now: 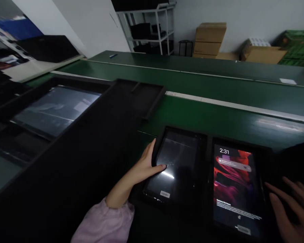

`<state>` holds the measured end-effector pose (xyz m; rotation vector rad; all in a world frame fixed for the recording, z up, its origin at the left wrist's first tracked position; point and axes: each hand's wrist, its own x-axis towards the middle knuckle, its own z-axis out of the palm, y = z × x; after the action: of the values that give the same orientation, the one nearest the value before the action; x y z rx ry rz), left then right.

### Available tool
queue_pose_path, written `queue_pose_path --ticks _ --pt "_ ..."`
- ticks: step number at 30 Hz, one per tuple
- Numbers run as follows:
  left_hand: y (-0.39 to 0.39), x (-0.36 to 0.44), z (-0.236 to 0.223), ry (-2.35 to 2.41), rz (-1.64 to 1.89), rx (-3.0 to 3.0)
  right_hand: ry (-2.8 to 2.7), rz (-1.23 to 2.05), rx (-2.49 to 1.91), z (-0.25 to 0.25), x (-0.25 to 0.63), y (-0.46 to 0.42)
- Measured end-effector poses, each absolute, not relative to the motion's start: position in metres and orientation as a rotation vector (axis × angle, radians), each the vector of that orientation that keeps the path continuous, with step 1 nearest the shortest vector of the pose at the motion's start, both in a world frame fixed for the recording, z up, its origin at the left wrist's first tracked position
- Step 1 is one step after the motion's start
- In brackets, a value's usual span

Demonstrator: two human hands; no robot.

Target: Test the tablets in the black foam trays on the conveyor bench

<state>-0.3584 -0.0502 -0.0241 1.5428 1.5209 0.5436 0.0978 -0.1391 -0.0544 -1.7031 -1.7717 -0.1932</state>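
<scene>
A dark-screened tablet (178,163) lies in front of me, with a small white label near its lower edge. My left hand (148,163) is at its left edge, thumb over the screen and the other fingers along the side, closed on that edge. Beside it on the right is a second tablet (234,189), lit up with a red lock screen reading 2:31. My right hand (291,206) is just right of this lit tablet, fingers spread and nothing seen in them. Black surroundings hide the outlines of whatever lies under both tablets.
To the left, a long black tray (91,148) reaches across the green work surface (192,111). Another large screen (58,108) rests in a black frame there. Beyond the bench stand a metal shelf (158,33), cardboard boxes (209,38) and green crates (300,47).
</scene>
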Motion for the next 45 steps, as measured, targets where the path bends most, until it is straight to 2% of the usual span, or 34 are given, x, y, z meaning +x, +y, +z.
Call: queue_pose_path --ticks 8,15,22,26,30,36,45 --pt "-0.036 -0.354 -0.029 1.642 0.413 1.627 -1.988 -0.14 -1.558 -0.03 0.074 -0.136" --pt "-0.021 -0.345 -0.039 1.804 0.697 1.471 -1.977 -0.104 -1.586 -0.032 0.077 -0.136" --pt "-0.028 -0.327 -0.023 1.877 0.661 1.603 -1.996 -0.151 -1.602 -0.032 0.076 -0.131" --pt "-0.026 -0.291 -0.002 1.702 0.471 2.045 -1.974 -0.185 -1.57 -0.033 0.075 -0.129" --pt "0.0 -0.242 0.001 1.416 0.319 2.21 -1.945 -0.19 -1.575 -0.034 0.075 -0.128" --pt "0.041 -0.203 -0.017 1.567 0.362 2.268 -1.937 -0.167 -1.572 -0.032 0.075 -0.129" --pt "0.045 -0.199 -0.021 1.56 0.526 2.21 -1.869 -0.089 -1.597 -0.032 0.074 -0.131"
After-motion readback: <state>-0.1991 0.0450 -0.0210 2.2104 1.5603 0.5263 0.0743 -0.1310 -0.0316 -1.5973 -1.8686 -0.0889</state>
